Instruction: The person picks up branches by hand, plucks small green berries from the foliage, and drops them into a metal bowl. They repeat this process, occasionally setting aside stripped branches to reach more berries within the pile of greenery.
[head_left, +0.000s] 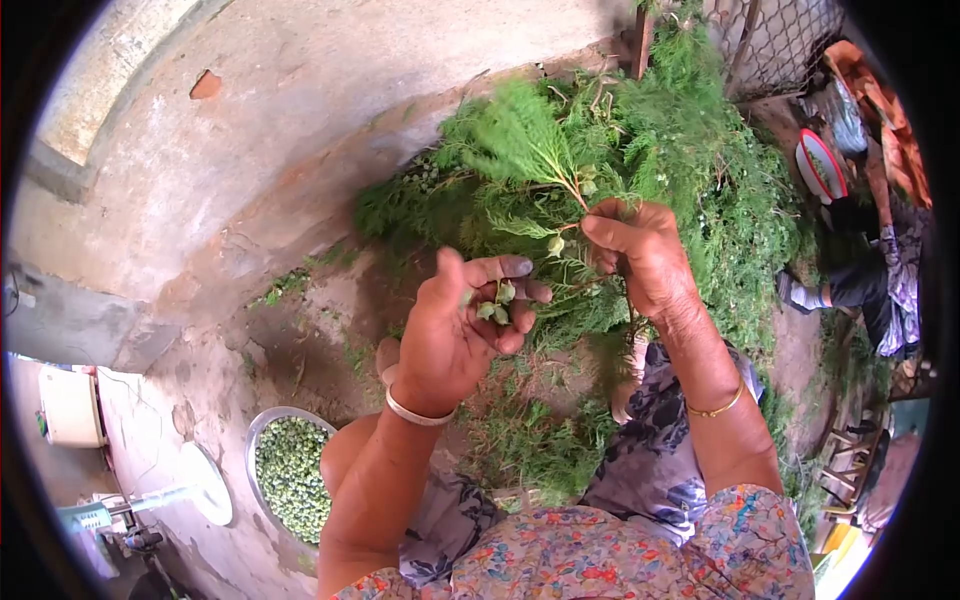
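Note:
My left hand point(460, 315) is palm up with its fingers loosely curled around a few small green cones point(497, 303). To its upper right, my right hand point(640, 250) pinches the stem of a feathery green sprig point(525, 135). A pale green cone point(556, 245) hangs from the sprig between the two hands. Behind the hands lies a large pile of cut green branches point(700, 150). A round metal bowl point(252, 465) full of small green cones stands at the lower left.
A wall point(330, 60) runs along the upper left. A fan point(205, 485) stands at the lower left. Another person point(870, 285) sits at the far right near a red-rimmed basin point(822, 165). Loose sprigs point(540, 440) lie on the ground before my legs.

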